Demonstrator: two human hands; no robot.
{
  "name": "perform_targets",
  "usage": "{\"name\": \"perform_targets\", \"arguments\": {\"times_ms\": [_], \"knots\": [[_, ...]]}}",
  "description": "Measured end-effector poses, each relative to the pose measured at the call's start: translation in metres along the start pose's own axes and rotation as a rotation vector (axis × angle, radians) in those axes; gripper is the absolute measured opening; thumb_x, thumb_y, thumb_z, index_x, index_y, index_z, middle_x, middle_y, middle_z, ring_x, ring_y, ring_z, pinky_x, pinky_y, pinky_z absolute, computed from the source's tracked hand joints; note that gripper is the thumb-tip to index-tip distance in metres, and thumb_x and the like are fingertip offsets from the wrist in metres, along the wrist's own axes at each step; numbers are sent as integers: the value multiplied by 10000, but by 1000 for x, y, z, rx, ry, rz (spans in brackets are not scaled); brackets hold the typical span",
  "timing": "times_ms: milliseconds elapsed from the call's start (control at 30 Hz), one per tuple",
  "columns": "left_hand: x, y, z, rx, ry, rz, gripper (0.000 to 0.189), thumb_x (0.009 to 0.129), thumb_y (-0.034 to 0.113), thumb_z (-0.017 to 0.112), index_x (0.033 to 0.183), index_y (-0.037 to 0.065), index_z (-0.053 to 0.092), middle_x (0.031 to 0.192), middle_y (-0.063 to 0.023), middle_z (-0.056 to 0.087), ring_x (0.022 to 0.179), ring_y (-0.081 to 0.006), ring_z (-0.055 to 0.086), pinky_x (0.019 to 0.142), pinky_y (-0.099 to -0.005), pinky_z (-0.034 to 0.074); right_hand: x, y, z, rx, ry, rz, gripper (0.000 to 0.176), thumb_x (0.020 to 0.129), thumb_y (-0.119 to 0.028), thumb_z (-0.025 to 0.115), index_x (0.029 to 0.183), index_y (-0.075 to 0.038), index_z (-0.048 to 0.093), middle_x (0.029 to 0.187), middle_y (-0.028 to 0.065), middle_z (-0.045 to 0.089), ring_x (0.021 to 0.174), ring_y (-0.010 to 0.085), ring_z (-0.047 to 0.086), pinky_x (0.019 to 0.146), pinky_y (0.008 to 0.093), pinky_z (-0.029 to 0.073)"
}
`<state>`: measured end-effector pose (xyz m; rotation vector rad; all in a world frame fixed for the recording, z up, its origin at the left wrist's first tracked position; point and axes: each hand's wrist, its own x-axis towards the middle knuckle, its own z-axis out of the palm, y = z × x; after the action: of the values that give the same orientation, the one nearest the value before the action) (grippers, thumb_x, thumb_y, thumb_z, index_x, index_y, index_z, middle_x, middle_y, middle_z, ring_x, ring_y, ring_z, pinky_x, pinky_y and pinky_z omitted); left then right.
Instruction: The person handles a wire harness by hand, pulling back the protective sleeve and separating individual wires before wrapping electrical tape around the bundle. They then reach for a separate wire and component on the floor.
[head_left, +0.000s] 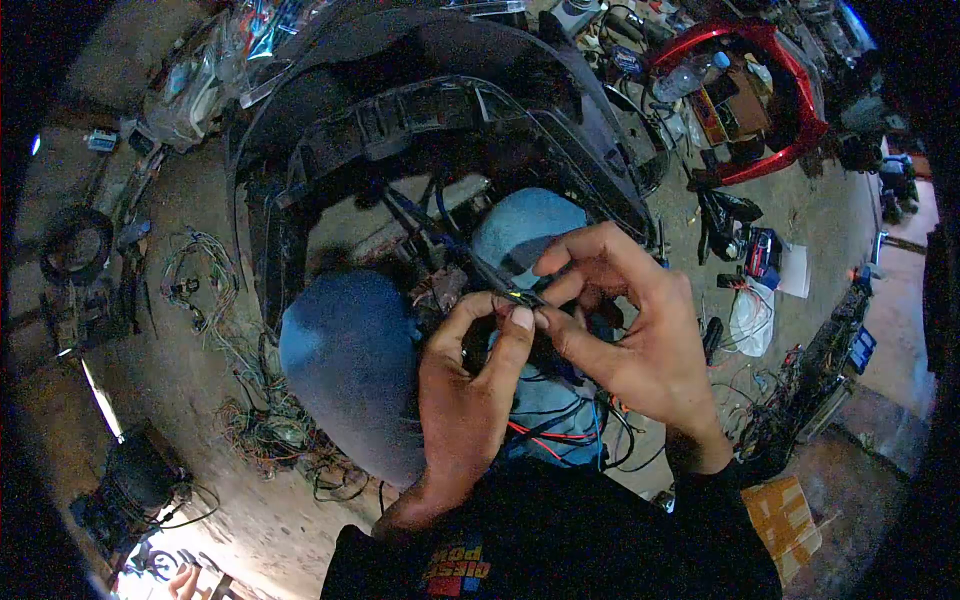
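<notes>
My left hand (462, 385) pinches a dark wiring harness (488, 272) between thumb and forefinger, just above my lap. A small yellow-green bit of wire shows at the pinch. Close beside it, my right hand (645, 335) has its thumb and forefinger closed on the same harness, its other fingers curled. The harness runs up and left toward a large black plastic motorcycle body panel (420, 105), which arches around my knees. Red wires (545, 432), along with black and blue ones, lie across my lap below the hands. The exact wire ends between my fingertips are too small to make out.
A red curved fairing part (800, 140) lies at the upper right, around a water bottle (690, 78) and a cardboard box (735, 105). Tangled wires (265, 430) lie on the floor at left. Cardboard (780, 515) sits at lower right, a white plastic bag (750, 318) above it.
</notes>
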<state>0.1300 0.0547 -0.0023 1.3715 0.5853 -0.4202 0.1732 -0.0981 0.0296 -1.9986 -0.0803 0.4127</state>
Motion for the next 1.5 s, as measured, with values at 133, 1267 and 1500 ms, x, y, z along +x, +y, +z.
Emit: {"name": "perform_targets", "arguments": {"times_ms": [133, 1267, 1500], "knots": [[1, -2, 0, 33, 27, -7, 110, 960, 137, 638, 948, 28, 622, 855, 10, 597, 825, -66, 512, 756, -236, 435, 2, 1, -2, -10, -26, -23, 307, 792, 3, 738, 1062, -6, 592, 844, 59, 712, 767, 82, 644, 659, 246, 463], [1, -17, 6, 145, 77, 278, 216, 852, 21, 679, 1023, 46, 549, 803, 15, 510, 719, -58, 468, 625, -233, 418, 30, -6, -6, -261, -126, -139, 221, 862, -235, 688, 882, -18, 723, 730, 172, 676, 645, 331, 664, 608, 393, 506], [-3, -17, 4, 112, 55, 331, 205, 899, -2, 639, 1067, 39, 529, 856, 17, 520, 750, -49, 477, 649, -219, 423, 30, 0, -3, -54, -149, 16, 191, 883, -177, 695, 920, 8, 727, 752, 158, 695, 629, 195, 641, 629, 350, 496]]}}
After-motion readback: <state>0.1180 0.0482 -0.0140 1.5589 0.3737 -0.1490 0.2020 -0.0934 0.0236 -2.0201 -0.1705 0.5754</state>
